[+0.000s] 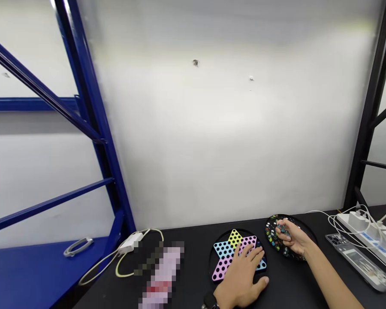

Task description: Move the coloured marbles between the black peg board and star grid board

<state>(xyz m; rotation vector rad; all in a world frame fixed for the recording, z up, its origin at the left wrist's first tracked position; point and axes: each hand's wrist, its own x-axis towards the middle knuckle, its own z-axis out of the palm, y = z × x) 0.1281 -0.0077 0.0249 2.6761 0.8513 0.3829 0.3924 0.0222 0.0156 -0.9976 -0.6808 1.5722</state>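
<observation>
The right hand [291, 235] curls its grip down among marbles [272, 234] in a round black tray [309, 240]; whether it has hold of any, I cannot tell. The left hand [241, 277] lies open, holding nothing, on a star board [223, 251] on the tabletop [296, 287].

Our black tabletop [297, 289] carries, toward the left, a white power adapter [128, 243] with its pale cable [122, 268] looped beside it, and just right of that a pixel-blurred object [163, 270] we cannot make out. Near the middle we have a star-shaped pegboard [223, 251] with coloured points, on a round black base [212, 262], and just beside it on the right, a round black tray [310, 234] of coloured marbles [272, 234]. At the far right lie a white power strip [366, 229] with tangled white cables [337, 223] and, nearer us, a flat grey panel [357, 262].
</observation>
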